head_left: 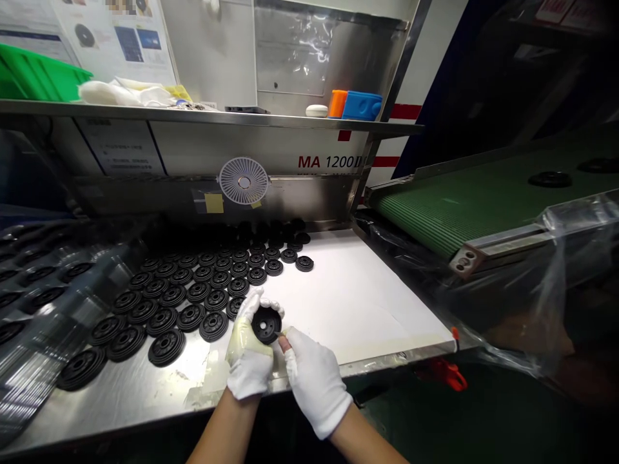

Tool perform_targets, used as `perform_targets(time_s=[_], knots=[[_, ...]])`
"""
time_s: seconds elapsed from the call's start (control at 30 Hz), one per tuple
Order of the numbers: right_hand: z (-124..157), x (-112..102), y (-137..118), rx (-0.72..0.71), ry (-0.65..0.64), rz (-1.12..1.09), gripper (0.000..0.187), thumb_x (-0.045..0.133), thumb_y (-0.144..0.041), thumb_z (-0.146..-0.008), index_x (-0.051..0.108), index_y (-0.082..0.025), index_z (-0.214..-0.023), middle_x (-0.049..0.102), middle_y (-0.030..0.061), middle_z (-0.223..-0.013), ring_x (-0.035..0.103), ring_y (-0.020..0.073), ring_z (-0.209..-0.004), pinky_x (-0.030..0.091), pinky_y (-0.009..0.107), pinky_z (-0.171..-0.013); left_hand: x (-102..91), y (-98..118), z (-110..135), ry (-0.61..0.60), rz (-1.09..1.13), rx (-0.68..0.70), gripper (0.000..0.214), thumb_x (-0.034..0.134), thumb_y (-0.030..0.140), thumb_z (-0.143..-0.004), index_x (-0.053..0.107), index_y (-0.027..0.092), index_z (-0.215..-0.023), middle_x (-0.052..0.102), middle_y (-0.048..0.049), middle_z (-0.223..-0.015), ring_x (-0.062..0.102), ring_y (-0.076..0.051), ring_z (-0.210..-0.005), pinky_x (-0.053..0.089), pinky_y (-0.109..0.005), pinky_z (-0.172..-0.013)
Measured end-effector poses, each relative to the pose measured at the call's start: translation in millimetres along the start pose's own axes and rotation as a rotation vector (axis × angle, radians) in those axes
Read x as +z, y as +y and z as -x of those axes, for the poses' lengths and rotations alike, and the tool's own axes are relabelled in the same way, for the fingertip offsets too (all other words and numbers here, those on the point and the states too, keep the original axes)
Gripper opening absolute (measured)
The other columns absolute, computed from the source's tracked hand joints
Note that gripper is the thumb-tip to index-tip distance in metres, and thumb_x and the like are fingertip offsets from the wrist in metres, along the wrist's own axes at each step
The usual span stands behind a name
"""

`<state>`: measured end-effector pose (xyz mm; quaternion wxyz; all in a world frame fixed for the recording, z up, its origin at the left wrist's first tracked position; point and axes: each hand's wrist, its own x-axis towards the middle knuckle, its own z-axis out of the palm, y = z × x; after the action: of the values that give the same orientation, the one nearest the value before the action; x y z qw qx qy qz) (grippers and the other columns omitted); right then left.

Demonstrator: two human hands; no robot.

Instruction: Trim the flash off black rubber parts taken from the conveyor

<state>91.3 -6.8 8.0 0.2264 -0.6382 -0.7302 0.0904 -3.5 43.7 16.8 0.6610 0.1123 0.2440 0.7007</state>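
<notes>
My left hand, in a white glove with a yellowish coated palm, is closed round a round black part like a small wheel, with a hole near its middle. It is held tilted up above the front edge of the table. My right hand, also white-gloved with a bare fingertip showing, is pinched at the lower right rim of this part. Something small and thin may be between its fingers, too small to name. Rows of similar black ribbed discs lie flat on the metal table to the left.
White sheeting covers the table's right side. Clear plastic trays with black discs stand at left. A green conveyor belt carries black parts at right. A small fan sits below the metal shelf. Red-handled tool hangs below the edge.
</notes>
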Motion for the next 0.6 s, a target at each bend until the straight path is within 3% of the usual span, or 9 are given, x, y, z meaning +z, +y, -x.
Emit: perform_targets(time_s=[0.13, 0.27, 0.33, 0.43, 0.53, 0.6], knots=[[3.0, 5.5, -5.4, -0.012, 0.021, -0.038, 0.026, 0.033, -0.031, -0.094, 0.057, -0.025, -0.085, 0.066, -0.0025, -0.073, 0.058, 0.0141, -0.062, 0.028, 0.026, -0.053, 0.7, 2.0, -3.3, -0.019, 0.019, 0.002, 0.027, 0.058, 0.012, -0.072, 0.059, 0.020, -0.098, 0.061, -0.0002, -0.076, 0.060, -0.011, -0.072, 0.049, -0.028, -0.078], [-0.4, 2.7, 3.5, -0.015, 0.062, -0.034, 0.025, 0.034, -0.029, -0.093, 0.058, -0.024, -0.086, 0.065, -0.0012, -0.072, 0.058, 0.0144, -0.062, 0.030, 0.027, -0.055, -1.8, 4.6, -2.1, -0.026, -0.036, -0.202, 0.038, 0.053, 0.017, -0.072, 0.056, 0.017, -0.109, 0.064, -0.0115, -0.096, 0.063, -0.022, -0.083, 0.052, -0.042, -0.075], [-1.6, 1.6, 9.0, -0.008, 0.069, -0.033, 0.024, 0.034, -0.028, -0.092, 0.057, -0.023, -0.087, 0.065, -0.0007, -0.074, 0.058, 0.0144, -0.063, 0.031, 0.026, -0.056, -3.5, 3.8, -2.7, -0.036, -0.004, -0.236, 0.033, 0.053, 0.018, -0.072, 0.058, 0.015, -0.104, 0.064, -0.0092, -0.084, 0.062, -0.020, -0.074, 0.053, -0.039, -0.068], [0.4, 4.0, 9.6, 0.017, 0.055, -0.011, 0.024, 0.034, -0.028, -0.093, 0.057, -0.023, -0.086, 0.065, -0.0008, -0.073, 0.057, 0.0146, -0.062, 0.029, 0.026, -0.054, -5.4, 0.7, -7.1, -0.049, 0.073, -0.180, 0.019, 0.056, 0.016, -0.073, 0.061, 0.016, -0.092, 0.058, -0.0019, -0.067, 0.058, -0.013, -0.062, 0.052, -0.029, -0.063], [4.8, 9.2, 1.1, 0.025, 0.045, -0.007, 0.025, 0.034, -0.029, -0.093, 0.055, -0.024, -0.082, 0.064, -0.0018, -0.071, 0.057, 0.0148, -0.060, 0.027, 0.027, -0.053, -5.7, -1.3, -11.1, -0.042, 0.095, -0.156, 0.008, 0.059, 0.015, -0.074, 0.060, 0.017, -0.082, 0.056, 0.0011, -0.064, 0.057, -0.010, -0.061, 0.051, -0.026, -0.067], [6.6, 11.0, -4.2, 0.018, 0.041, -0.013, 0.024, 0.034, -0.029, -0.093, 0.054, -0.024, -0.081, 0.064, -0.0024, -0.071, 0.057, 0.0149, -0.061, 0.027, 0.028, -0.053, -5.1, -0.8, -10.4, -0.042, 0.103, -0.113, 0.012, 0.058, 0.013, -0.074, 0.061, 0.018, -0.085, 0.058, 0.0012, -0.068, 0.058, -0.010, -0.066, 0.051, -0.027, -0.074]])
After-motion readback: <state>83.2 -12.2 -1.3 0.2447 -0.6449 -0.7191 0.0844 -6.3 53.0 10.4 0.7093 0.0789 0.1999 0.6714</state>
